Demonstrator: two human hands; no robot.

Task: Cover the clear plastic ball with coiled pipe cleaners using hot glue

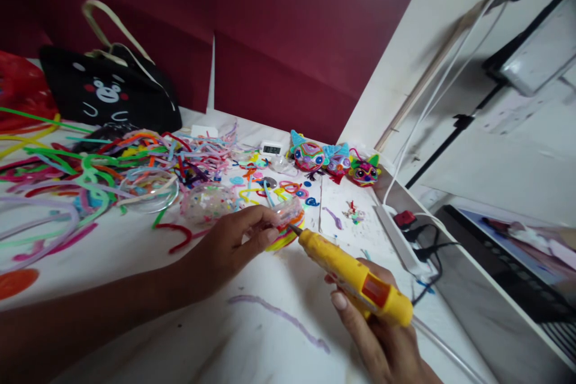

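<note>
My left hand [245, 240] is closed round a clear plastic piece [288, 210] with orange, red and yellow pipe-cleaner strips [288, 237] along its near side. My right hand [378, 324] grips a yellow glue gun [355, 273] by its handle, the glue stick trailing out behind. The gun's dark nozzle points left at the strips, touching or very close; which one I cannot tell. A pale purple pipe cleaner [279, 315] lies on the white table [202, 336] in front of my hands.
Tangled pipe cleaners [94, 174] and a clear dome [150, 190] lie left. Behind are a black bag [108, 90], a small digital clock [271, 148] and colourful animal-face ornaments [308, 156]. A power strip [400, 240] with cables runs along the right edge.
</note>
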